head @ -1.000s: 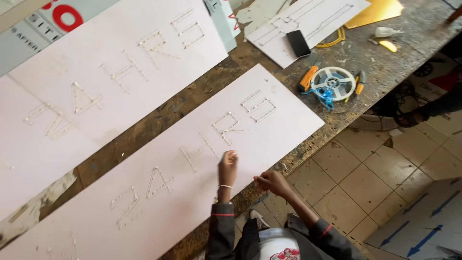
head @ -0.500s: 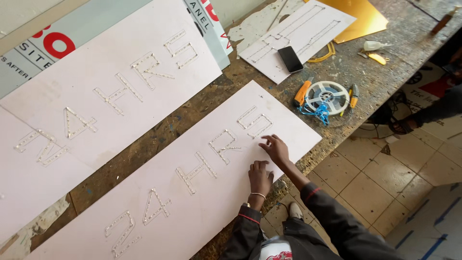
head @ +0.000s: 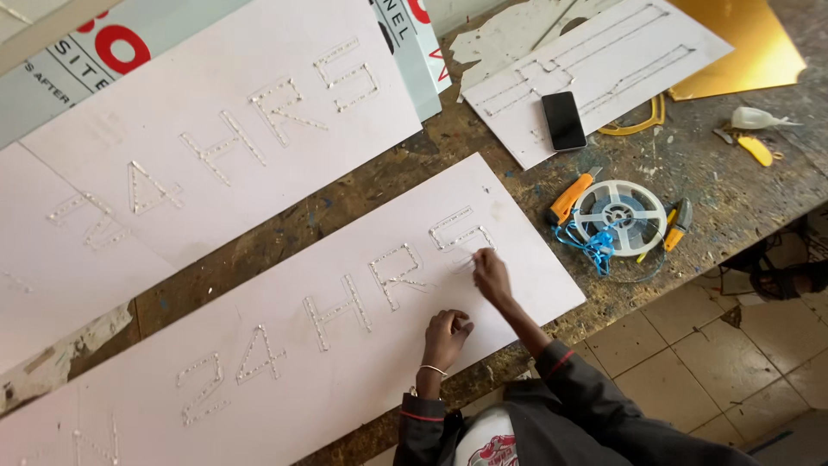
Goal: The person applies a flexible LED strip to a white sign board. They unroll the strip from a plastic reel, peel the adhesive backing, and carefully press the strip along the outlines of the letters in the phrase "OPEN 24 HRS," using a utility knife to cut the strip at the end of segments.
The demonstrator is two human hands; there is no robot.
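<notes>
Pressing at the last outlined character on the near board (head: 285, 345), right hand (head: 490, 274) pinches fingertips together at 1 o'clock of the fisted left hand (head: 446, 332) (all characters appear studded).

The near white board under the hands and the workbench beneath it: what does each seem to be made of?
White board: probably a matte plastic or foam sheet, thin, flat and smooth, with characters outlined in rows of small studs; the right hand touches it and the left hand rests on it. Workbench: likely bare wood or chipboard, rough, scuffed and paint-flecked.
</notes>
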